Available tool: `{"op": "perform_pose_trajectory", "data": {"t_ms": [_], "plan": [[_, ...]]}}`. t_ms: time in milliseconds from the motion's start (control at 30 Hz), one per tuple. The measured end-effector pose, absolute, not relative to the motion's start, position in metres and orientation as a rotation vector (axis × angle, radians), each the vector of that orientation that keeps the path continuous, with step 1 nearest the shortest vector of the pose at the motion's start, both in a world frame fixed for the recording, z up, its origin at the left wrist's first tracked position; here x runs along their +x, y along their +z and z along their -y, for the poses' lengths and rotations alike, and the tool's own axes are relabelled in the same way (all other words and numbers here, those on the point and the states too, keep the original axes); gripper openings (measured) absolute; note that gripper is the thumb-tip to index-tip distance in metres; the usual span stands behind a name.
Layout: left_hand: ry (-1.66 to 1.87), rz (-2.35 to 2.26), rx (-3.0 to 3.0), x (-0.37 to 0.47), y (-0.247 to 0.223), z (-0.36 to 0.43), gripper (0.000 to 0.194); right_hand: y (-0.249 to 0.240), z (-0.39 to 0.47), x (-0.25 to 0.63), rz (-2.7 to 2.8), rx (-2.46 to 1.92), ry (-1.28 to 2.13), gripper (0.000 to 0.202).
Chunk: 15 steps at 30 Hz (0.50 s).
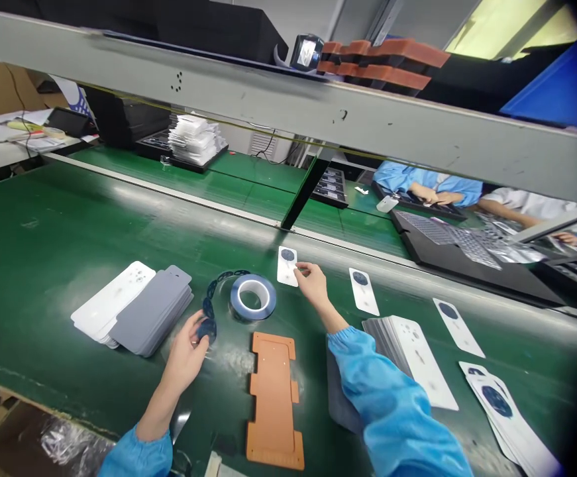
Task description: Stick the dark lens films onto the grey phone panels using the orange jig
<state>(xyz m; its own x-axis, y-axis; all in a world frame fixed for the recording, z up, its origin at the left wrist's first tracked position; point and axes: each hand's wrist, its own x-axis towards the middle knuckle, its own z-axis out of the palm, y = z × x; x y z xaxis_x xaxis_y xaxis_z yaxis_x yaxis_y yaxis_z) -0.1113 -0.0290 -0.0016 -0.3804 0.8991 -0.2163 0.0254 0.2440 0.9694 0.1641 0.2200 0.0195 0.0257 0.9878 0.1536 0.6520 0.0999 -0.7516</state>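
My left hand point(187, 352) pinches the end of a strip of round dark film stickers point(207, 330). The strip curves up and away to a roll of blue film point(268, 298) with a white core, lying on the green bench. Farther off, my right hand point(313, 283) has its fingertips closed at the right edge of a small white panel point(286, 273) bearing a dark round sticker. Between my forearms lies an orange fixture plate point(273, 397) with notched sides and nothing on it.
White panels point(114, 298) and grey panels point(154, 311) are stacked at left. Another stack point(424, 364) stands beside my right sleeve. Stickered panels point(364, 291) lie along the right, several overlapping point(511, 417) near the corner. A metal shelf beam point(278, 99) crosses above. Co-workers' hands point(434, 195) are beyond.
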Motion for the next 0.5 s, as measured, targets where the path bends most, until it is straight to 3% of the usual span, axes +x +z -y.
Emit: {"op": "perform_pose_trajectory", "data": {"t_ms": [300, 500], "plan": [[1.08, -1.325, 0.844, -0.108, 0.022, 0.047, 0.046, 0.054, -0.044, 0.112, 2.008, -1.099, 1.141, 0.02], [1.013, -1.31, 0.897, -0.1, 0.02, 0.054, 0.051, 0.038, -0.017, 0.076, 1.983, -1.1, 1.083, 0.019]]}}
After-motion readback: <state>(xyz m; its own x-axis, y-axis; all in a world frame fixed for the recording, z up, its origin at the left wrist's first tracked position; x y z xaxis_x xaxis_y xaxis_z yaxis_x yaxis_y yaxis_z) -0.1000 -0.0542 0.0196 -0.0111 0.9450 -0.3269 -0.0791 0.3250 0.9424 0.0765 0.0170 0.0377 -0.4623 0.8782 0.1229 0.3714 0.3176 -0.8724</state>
